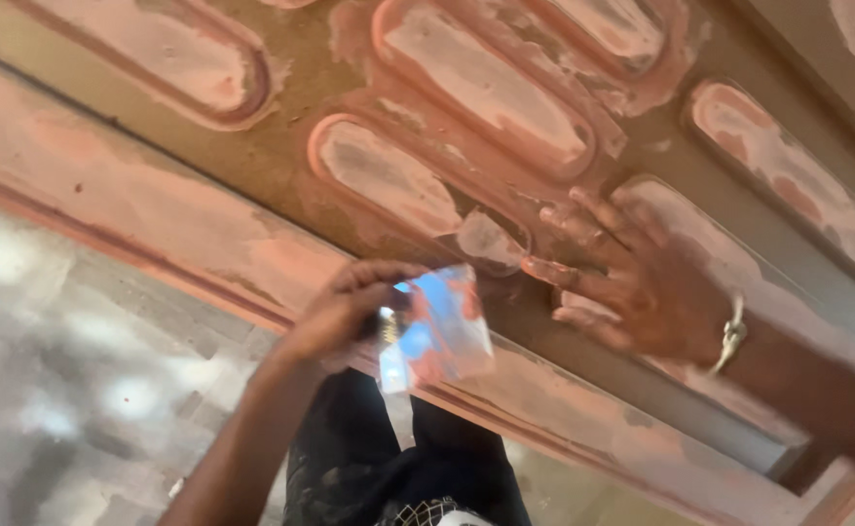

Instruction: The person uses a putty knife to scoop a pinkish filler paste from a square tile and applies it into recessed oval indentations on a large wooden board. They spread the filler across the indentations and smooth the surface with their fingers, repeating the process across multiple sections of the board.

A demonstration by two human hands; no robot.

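My left hand (350,307) grips a flat blade-like scraper (437,326), its face smeared with pinkish filler and showing a blue reflection. It is held over the lower rail of a carved wooden door panel (281,146). My right hand (632,278) lies flat with fingers spread on the door, beside an oval raised panel (389,175) coated with pale pink filler. A light bracelet (732,336) sits on the right wrist. The picture is blurred by motion.
The door (155,219) lies flat and slants across the view, with several oval mouldings patched in pink putty. Below it is a mottled grey floor (77,390). My dark trousers (398,458) show under the door's edge.
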